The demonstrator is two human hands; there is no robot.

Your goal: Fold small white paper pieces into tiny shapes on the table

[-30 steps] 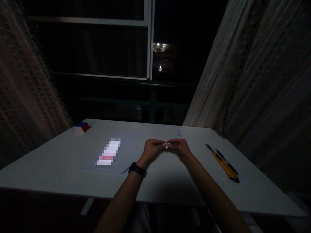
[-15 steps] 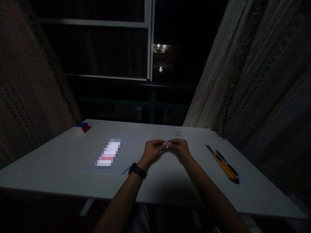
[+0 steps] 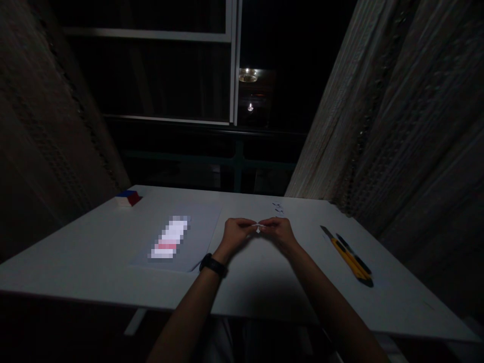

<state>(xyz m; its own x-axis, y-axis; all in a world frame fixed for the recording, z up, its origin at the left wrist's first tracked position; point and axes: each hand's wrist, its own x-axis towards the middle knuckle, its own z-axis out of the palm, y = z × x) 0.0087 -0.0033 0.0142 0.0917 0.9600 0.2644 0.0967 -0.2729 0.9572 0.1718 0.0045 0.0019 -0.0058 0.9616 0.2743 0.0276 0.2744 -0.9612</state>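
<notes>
Between my two hands is a small piece of white paper (image 3: 258,230), pinched from both sides at the middle of the table. My left hand (image 3: 237,233), with a dark watch (image 3: 213,264) on its wrist, grips its left side between thumb and fingers. My right hand (image 3: 278,231) pinches the right side, its fingertips almost meeting those of the left. Most of the paper is hidden by the fingers, and its exact shape is too small to tell. Just beyond the right hand lie several small white pieces with dark marks (image 3: 279,207).
On the white table (image 3: 94,247), a yellow utility knife (image 3: 350,259) and a dark pen (image 3: 351,252) lie at right. White paper sheets (image 3: 206,222) with a blurred-out bright phone-like rectangle (image 3: 170,238) are at left. A blue, red and white block (image 3: 128,198) sits far left. Curtains (image 3: 328,116) flank the window.
My hands have shifted very slightly, and the paper piece between them appears tilted differently. Both hands keep hold of it. Everything else on the table stays put.
</notes>
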